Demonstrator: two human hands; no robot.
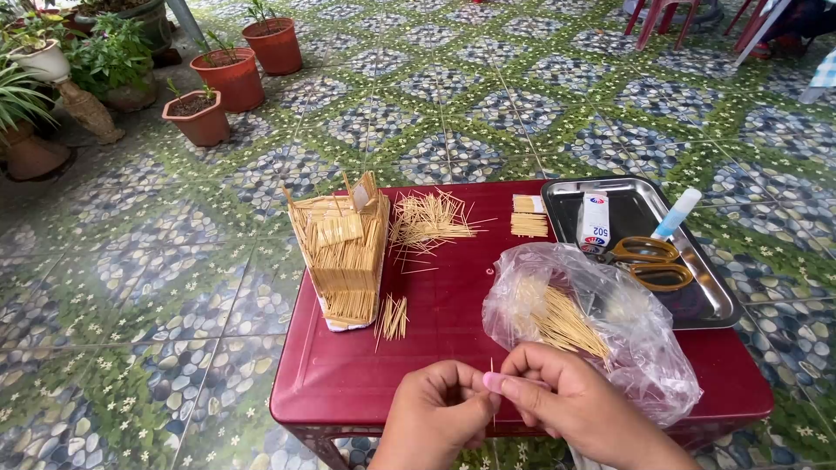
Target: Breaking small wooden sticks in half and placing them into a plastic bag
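My left hand [440, 409] and my right hand [557, 396] meet over the near edge of a dark red plastic table [348, 374]. Together they pinch one thin toothpick [492, 387], held upright between the fingertips. Just beyond my right hand lies a clear plastic bag [627, 322] with a bundle of toothpicks inside. A small house built of toothpicks [344, 252] stands at the table's left. Loose toothpicks [427, 222] lie in a pile behind it, and a smaller bunch [392, 318] lies in front.
A metal tray [718, 300] at the right holds yellow-handled scissors [649, 261], a small glue box [596, 222] and a glue tube [677, 213]. Two glued toothpick panels [529, 218] lie beside it. Terracotta plant pots [228, 78] stand on the patterned tile floor, with red chair legs [653, 17] far back.
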